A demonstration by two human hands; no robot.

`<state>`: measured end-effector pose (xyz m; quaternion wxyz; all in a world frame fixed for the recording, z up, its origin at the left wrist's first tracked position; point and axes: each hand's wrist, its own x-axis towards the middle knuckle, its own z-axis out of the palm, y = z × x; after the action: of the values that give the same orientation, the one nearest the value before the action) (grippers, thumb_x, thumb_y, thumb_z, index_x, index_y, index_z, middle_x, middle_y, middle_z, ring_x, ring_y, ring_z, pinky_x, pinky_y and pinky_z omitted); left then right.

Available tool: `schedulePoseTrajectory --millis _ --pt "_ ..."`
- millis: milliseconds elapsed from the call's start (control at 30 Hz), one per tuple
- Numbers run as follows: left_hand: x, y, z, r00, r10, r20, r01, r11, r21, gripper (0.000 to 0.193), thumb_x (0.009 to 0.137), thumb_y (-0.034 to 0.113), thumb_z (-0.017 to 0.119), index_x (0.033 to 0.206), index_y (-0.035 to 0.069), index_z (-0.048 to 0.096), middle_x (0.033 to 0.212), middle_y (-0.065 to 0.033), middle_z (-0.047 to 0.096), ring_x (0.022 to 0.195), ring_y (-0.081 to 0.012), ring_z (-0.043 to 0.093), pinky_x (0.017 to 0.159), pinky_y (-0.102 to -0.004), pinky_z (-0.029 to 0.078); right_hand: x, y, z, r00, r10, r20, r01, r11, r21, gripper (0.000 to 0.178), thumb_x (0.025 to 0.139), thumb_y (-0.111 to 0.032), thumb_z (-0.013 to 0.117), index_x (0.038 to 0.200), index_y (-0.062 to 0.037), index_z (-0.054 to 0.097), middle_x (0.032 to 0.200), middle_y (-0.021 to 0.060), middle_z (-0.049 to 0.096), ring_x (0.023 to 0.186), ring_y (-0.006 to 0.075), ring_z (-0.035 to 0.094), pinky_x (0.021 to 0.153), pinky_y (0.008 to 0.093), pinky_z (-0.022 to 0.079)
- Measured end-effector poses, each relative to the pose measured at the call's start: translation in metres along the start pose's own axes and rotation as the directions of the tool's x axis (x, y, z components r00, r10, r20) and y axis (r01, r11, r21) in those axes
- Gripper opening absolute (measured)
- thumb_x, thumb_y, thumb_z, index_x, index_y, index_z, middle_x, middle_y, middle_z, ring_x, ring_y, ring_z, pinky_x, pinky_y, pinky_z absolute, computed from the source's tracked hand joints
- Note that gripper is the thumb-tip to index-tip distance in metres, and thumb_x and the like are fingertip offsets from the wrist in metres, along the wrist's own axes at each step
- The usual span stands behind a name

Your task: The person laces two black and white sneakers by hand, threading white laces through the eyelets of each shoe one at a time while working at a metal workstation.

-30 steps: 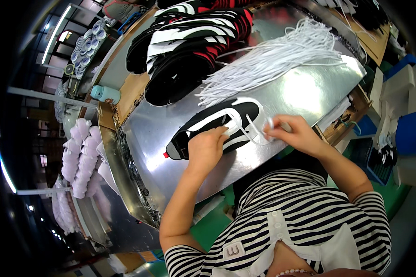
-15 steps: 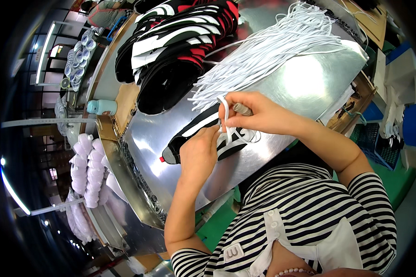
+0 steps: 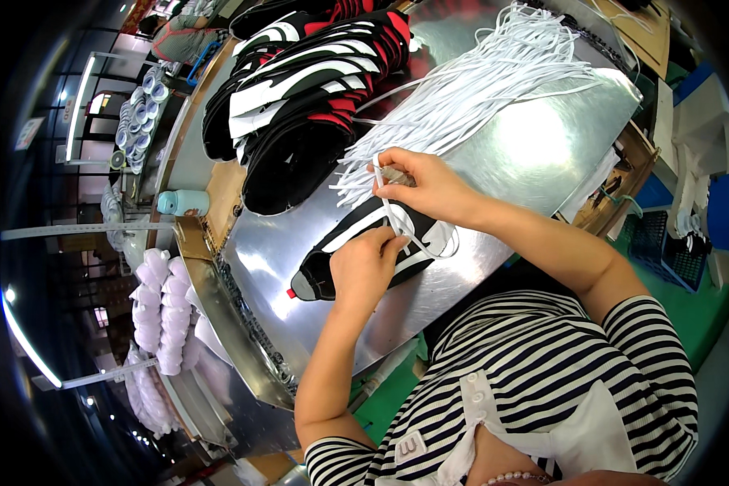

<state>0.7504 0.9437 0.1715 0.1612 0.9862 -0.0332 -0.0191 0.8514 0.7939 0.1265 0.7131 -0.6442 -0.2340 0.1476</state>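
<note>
A black and white shoe upper [image 3: 355,230] with a small red tab lies slantwise on the metal tabletop. My left hand [image 3: 360,266] is closed over its near side, thumb and fingers pinching a white shoelace [image 3: 390,212] near the eyelets. Farther up and to the right, my right hand [image 3: 423,186] grips the same lace, which runs taut between both hands. A stubby grey-brown piece [image 3: 398,176] shows among the right fingers; its kind is unclear. A loose loop of lace curves over the upper's right end. My left palm is hidden.
A row of stacked black, white and red shoe uppers [image 3: 316,85] stands at the back left. Beside it a large bundle of white shoelaces [image 3: 470,93] spreads over the metal table [image 3: 535,150]. A light blue bottle [image 3: 184,202] is past the left edge. Another person [image 3: 182,39] is far left.
My right hand has moved up and left, away from my left hand, with a longer stretch of lace showing between them. The left hand has shifted slightly right, and the view has shifted a little.
</note>
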Motion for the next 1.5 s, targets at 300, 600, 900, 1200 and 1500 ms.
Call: schedulePoseTrajectory --millis 300,600,900,1200,1500 --pt "0.003 -0.009 0.016 0.991 -0.04 -0.129 0.028 0.995 -0.095 0.024 0.087 0.03 0.069 0.077 0.008 0.068 0.065 -0.0101 0.063 0.056 -0.0304 0.06 0.053 -0.0386 0.045 -0.075 -0.011 -0.009 0.971 0.218 0.099 -0.177 0.931 -0.32 0.021 0.094 -0.02 0.061 0.1 -0.0011 0.055 0.084 0.0142 0.069 0.077 0.0241 0.07 0.067 0.0336 0.052" --pt "0.005 -0.011 0.014 0.992 -0.042 -0.117 0.029 0.993 -0.115 0.025 0.088 0.03 0.068 0.079 0.006 0.068 0.067 -0.0112 0.063 0.056 -0.0319 0.059 0.054 -0.039 0.044 -0.076 0.0 -0.004 0.986 0.135 0.095 -0.073 0.873 -0.482 0.016 0.091 -0.018 0.063 0.093 -0.003 0.059 0.076 0.0123 0.069 0.069 0.0294 0.068 0.063 0.0356 0.052" --pt "-0.001 -0.022 0.016 0.95 -0.155 0.271 0.274 0.83 -0.485 0.022 0.078 0.007 0.073 0.097 -0.001 0.068 0.084 -0.0094 0.07 0.076 -0.0178 0.067 0.073 -0.0299 0.052 -0.077 0.012 0.019 0.989 0.083 0.119 0.033 0.668 -0.744 0.015 0.088 -0.013 0.062 0.091 -0.004 0.05 0.072 0.0125 0.063 0.067 0.0351 0.064 0.058 0.0442 0.05" --pt "-0.022 -0.023 0.024 0.988 -0.148 0.035 0.15 0.903 -0.403 0.029 0.08 0.008 0.07 0.107 0.0 0.066 0.094 -0.0151 0.07 0.088 -0.0283 0.068 0.079 -0.0359 0.053 -0.07 0.024 0.035 0.994 -0.062 0.09 0.108 0.679 -0.726 0.017 0.09 -0.016 0.061 0.093 -0.004 0.049 0.075 0.0125 0.065 0.069 0.0348 0.065 0.057 0.0432 0.05" --pt "-0.038 0.004 0.019 0.981 0.139 -0.138 -0.151 0.986 -0.074 0.03 0.08 0.003 0.064 0.11 0.003 0.064 0.077 -0.0138 0.06 0.066 -0.0338 0.061 0.058 -0.0429 0.046 -0.075 -0.003 0.034 0.994 0.085 0.074 -0.007 0.701 -0.713 0.023 0.088 -0.013 0.063 0.099 -0.0024 0.046 0.07 0.0161 0.064 0.067 0.0366 0.065 0.057 0.0451 0.049"
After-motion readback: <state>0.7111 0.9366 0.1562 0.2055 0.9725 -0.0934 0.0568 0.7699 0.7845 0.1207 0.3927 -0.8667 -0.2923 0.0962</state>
